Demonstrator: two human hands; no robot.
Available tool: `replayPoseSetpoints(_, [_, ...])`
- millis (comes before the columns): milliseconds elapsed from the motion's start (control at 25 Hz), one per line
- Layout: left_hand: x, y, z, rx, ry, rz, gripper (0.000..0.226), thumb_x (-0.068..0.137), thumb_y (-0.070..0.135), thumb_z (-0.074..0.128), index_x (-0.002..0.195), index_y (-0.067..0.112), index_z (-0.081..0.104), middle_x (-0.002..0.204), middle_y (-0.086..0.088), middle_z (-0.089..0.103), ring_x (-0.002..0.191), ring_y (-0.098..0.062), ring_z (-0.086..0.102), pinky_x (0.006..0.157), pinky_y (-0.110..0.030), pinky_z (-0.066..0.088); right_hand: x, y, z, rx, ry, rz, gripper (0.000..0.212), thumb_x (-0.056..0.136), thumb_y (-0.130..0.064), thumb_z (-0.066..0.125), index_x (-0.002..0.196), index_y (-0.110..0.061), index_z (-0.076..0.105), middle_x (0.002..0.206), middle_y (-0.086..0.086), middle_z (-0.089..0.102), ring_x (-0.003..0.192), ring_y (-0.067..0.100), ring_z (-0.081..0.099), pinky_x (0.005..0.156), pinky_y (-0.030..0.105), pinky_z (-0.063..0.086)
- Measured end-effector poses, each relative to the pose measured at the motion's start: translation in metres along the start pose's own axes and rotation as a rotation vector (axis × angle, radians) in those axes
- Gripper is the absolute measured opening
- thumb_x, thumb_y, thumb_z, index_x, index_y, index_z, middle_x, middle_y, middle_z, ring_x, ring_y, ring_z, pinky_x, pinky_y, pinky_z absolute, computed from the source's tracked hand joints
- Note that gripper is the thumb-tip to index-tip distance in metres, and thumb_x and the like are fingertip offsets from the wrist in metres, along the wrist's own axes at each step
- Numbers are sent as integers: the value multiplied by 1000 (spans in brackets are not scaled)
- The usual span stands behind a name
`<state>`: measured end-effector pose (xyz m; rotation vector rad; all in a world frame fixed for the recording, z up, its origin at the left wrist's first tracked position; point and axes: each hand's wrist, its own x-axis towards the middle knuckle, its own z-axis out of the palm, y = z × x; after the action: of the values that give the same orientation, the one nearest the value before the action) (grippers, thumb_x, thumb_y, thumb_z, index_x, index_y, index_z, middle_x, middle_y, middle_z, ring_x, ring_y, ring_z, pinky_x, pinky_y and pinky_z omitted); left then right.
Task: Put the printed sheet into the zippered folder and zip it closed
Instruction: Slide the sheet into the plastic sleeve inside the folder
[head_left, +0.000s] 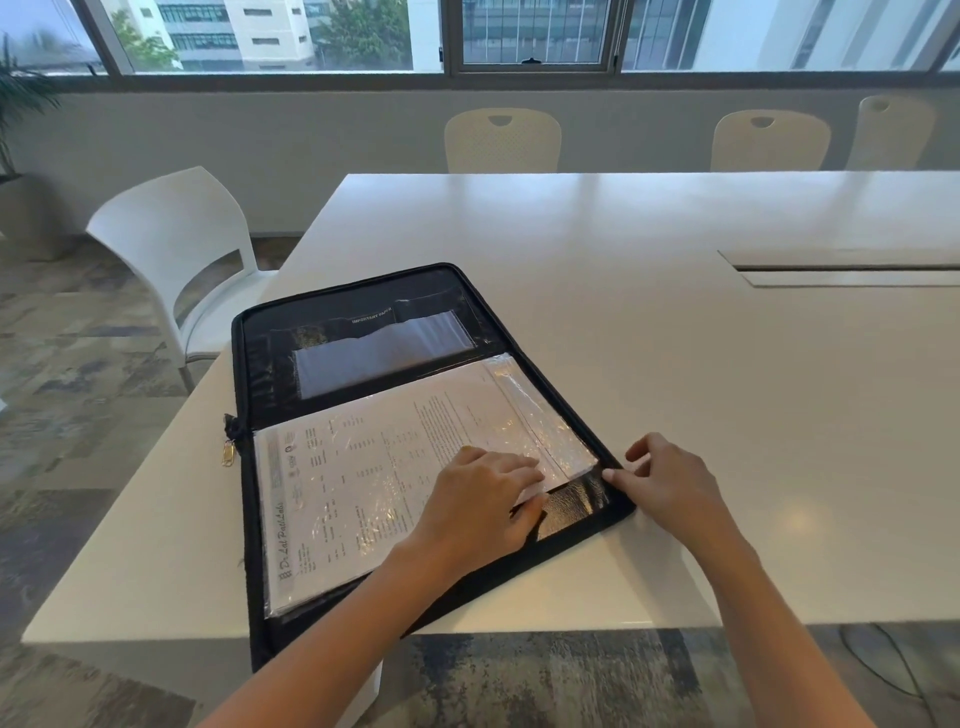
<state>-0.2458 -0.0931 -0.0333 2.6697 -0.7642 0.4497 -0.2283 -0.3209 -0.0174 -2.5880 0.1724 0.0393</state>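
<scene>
A black zippered folder (270, 358) lies open at the near left corner of the white table (649, 364). The printed sheet (363, 467) lies on its near half, inside a clear plastic sleeve. My left hand (483, 509) rests on the sheet's right end, its fingers pinching the sleeve's edge. My right hand (670, 483) pinches the folder's black rim at its right corner. Gold zipper pulls (227, 452) hang at the folder's left side, by the spine.
A white chair (176, 249) stands left of the table. Cream chairs (503, 139) line the far side under the windows. A cable slot (847, 270) is cut into the table at the right. The folder's near corner overhangs the table's front edge.
</scene>
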Motion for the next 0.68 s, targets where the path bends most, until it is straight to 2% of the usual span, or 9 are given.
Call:
replayPoseSetpoints(200, [-5, -6, 7, -7, -122, 50, 53, 95, 54, 38, 136, 24, 54, 142, 8, 53, 134, -7, 44, 111, -33, 31, 9, 0, 3, -12, 17, 56, 21, 83, -34, 70, 86, -14, 64, 80, 3, 67, 70, 22, 65, 72, 38, 56])
replayPoseSetpoints(360, [8, -12, 14, -13, -212, 56, 63, 96, 57, 31, 147, 22, 38, 154, 3, 37, 144, -11, 29, 118, -38, 21, 47, -2, -1, -30, 83, 112, 25, 83, -33, 71, 85, -8, 66, 79, 9, 68, 69, 25, 65, 67, 34, 53])
replayPoseSetpoints(480, [29, -12, 24, 16, -277, 37, 69, 96, 62, 24, 151, 20, 27, 160, -1, 23, 148, -16, 15, 120, -46, 14, 77, -11, -1, -88, 208, 103, 27, 87, -28, 67, 92, -2, 66, 92, 17, 68, 82, 33, 63, 67, 31, 42])
replayPoseSetpoints(560, [43, -9, 33, 52, -302, -3, 73, 96, 64, 21, 153, 18, 21, 162, -4, 15, 149, -18, 9, 120, -48, 10, 87, -21, 5, -128, 293, 44, 26, 92, -23, 59, 101, 1, 63, 100, 21, 63, 94, 37, 59, 74, 36, 43])
replayPoseSetpoints(680, [58, -4, 45, 108, -289, -91, 75, 95, 64, 16, 154, 17, 18, 163, -6, 12, 150, -21, 7, 119, -49, 8, 75, -30, 19, -77, 328, -21, 29, 94, -17, 55, 117, 0, 58, 116, 21, 58, 109, 36, 51, 89, 39, 43])
